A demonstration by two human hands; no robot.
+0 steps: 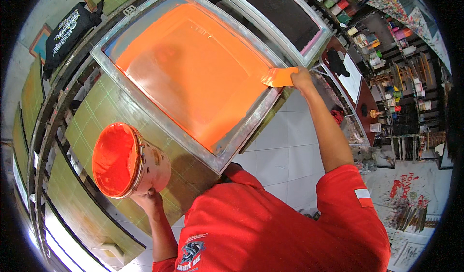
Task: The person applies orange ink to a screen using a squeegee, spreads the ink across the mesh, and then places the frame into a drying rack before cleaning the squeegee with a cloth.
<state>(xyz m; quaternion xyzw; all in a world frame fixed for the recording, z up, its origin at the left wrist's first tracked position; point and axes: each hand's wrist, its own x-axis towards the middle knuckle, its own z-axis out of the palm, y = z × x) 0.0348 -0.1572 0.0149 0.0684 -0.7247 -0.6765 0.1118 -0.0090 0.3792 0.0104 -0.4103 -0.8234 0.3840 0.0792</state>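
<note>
My left hand grips a round tub of bright red-orange ink from below, tilting its mouth toward the left. Thick ink coats the inside of the tub. In my right hand, fingers closed, is a flat orange ink scraper whose wide end reaches the right edge of a framed printing screen. Orange ink covers most of the mesh, with greyish bare patches at its upper-left and lower corners. The tub is held beside the screen's lower-left side, apart from the inked mesh.
Green gridded boards line the curved rail at left. A black printed cloth lies at upper left. Another framed screen with dark mesh stands beyond. To the right are a brown table and shelves of small ink containers.
</note>
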